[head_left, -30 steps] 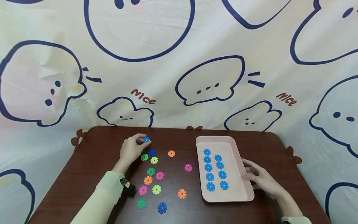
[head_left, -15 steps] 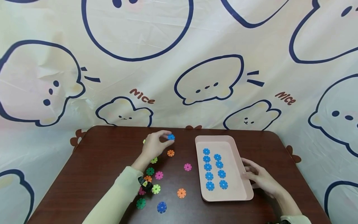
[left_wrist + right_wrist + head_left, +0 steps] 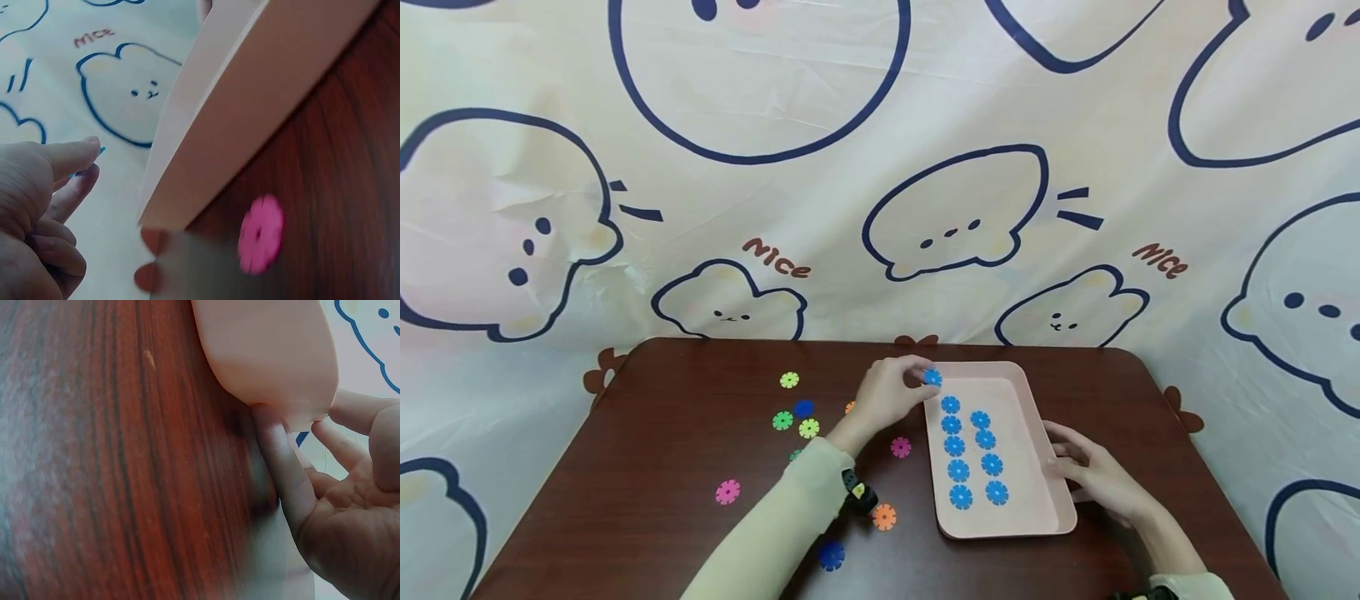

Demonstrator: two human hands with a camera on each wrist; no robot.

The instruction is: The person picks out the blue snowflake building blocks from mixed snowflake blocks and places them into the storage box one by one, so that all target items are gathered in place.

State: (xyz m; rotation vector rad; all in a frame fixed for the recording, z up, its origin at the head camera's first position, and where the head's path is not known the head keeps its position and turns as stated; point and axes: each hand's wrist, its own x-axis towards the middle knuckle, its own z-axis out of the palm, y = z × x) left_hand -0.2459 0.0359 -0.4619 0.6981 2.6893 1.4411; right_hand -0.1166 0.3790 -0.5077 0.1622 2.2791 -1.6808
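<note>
In the head view my left hand pinches a blue notched plastic disc between thumb and fingertips. It is over the far left corner of a pale pink tray. The left wrist view shows only a sliver of that disc between the fingertips. Inside the tray, blue discs lie in two columns, the left one longer. My right hand holds the tray's right side. In the right wrist view its fingers touch the tray's lower edge and rim.
Left of the tray, loose discs lie on the brown table: a pink one, an orange one, a dark blue one, a yellow-green one and several more. My left sleeve hides some. A patterned cloth hangs behind.
My left hand has carried the blue disc rightward from the loose discs to the tray's far left corner. A pink disc left of the sleeve now shows farther left. My right hand stays at the tray.
</note>
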